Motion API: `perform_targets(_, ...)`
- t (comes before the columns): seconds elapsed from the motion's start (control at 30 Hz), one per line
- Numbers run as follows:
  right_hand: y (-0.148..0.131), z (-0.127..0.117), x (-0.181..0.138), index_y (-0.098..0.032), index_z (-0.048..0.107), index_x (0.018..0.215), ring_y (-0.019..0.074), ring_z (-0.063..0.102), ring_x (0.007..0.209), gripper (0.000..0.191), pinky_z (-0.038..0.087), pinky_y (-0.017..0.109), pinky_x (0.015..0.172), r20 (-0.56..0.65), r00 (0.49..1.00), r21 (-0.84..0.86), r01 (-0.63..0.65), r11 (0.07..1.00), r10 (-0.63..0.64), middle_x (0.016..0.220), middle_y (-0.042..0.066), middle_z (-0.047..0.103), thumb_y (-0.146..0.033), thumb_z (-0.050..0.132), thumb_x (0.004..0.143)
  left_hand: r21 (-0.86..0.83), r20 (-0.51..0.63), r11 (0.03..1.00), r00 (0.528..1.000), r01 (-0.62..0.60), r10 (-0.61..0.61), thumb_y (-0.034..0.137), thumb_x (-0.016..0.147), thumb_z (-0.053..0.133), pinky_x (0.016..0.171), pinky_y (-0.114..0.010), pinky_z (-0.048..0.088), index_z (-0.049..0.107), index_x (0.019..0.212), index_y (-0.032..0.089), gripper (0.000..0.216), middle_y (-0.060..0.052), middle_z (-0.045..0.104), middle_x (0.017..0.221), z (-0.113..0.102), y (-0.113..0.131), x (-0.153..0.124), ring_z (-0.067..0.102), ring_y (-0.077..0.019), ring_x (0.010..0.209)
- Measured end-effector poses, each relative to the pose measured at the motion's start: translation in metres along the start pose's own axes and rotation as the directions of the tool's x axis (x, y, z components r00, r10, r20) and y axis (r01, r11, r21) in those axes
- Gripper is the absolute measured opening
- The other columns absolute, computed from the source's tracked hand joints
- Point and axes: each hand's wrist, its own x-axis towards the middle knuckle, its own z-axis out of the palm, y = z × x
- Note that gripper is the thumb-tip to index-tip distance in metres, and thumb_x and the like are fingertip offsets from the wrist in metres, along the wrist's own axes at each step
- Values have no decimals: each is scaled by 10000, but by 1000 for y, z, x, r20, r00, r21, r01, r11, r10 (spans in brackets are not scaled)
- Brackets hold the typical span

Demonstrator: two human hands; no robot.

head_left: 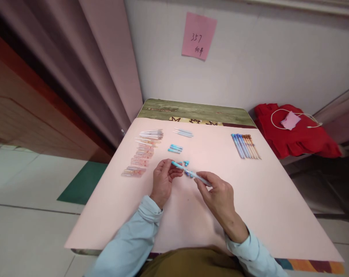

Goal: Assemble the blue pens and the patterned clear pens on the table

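A pale wall (249,73) spans the back, and below it stands a table whose pale pink cover (257,215) takes up most of the view, leaving a green wood-patterned strip (191,105) bare at the far edge. A mauve curtain (107,46) hangs on the left; a red cloth (311,144) lies beyond the table's far right corner, with a white cable and a small pink slip (291,120) on top. Two forearms in pale blue sleeves reach in over the near edge. The right hand (219,192) is mostly closed, thumb and fingers pinching the whitish end of a blue pen (189,172); the left hand (164,179) is loosely curled, thumb and forefinger at the pen's turquoise end. The pen slants between the two hands, above the middle of the cover — whether its parts are fully joined, I cannot tell. Left of the hands runs a column of clear and pinkish pen parts (144,152), fanned at its far end. Well to the right, a neat row of pens (246,147) goes from blue to tan. Beyond the hands lie a few slim pale blue pieces (184,132) and, nearer, some short turquoise barrels (175,149). Smallest are the little blue pieces (186,163) just by the held pen — too blurred to name.
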Motion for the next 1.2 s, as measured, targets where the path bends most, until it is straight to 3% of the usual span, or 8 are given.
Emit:
perform_targets(0.2,5,7,-2,-232,696,994,146,703,702,185,507,241,632,4,1000,34,-4,999,4,919,10,752,-345,600,884,2,16,999,999,36,-36,240,670,818,583,-224,538,549,982,164,419,-62,747,862,1,0,-1,668,-120,600)
perform_targets(0.33,6,11,-4,-226,679,1020,182,718,765,227,540,275,698,22,999,97,-45,994,43,909,29,756,-391,621,877,-77,45,992,994,100,-97,233,676,817,607,-199,529,598,919,147,338,-54,741,850,0,-1,-1,656,-96,607)
perform_targets(0.47,4,13,-5,-231,682,946,171,710,718,188,528,261,664,17,999,117,-51,992,50,874,16,756,-397,633,873,-100,75,986,990,130,-123,251,679,819,576,-187,517,636,860,135,283,-49,735,827,0,-2,-1,641,-88,599)
perform_targets(0.87,-2,22,-2,-213,700,914,142,699,669,223,428,226,583,-49,999,-30,11,999,-13,814,8,754,-396,571,918,-69,74,994,994,87,-81,248,707,802,628,-198,535,633,835,137,240,-41,727,834,1,-6,-3,646,-91,634)
perform_targets(1.2,-6,22,3,-212,647,846,151,631,566,374,264,250,500,173,981,-223,-47,974,87,699,19,695,-370,351,1011,-76,78,991,991,113,-107,251,694,812,675,-227,545,633,865,138,273,-57,732,874,4,-9,-5,671,-114,682)
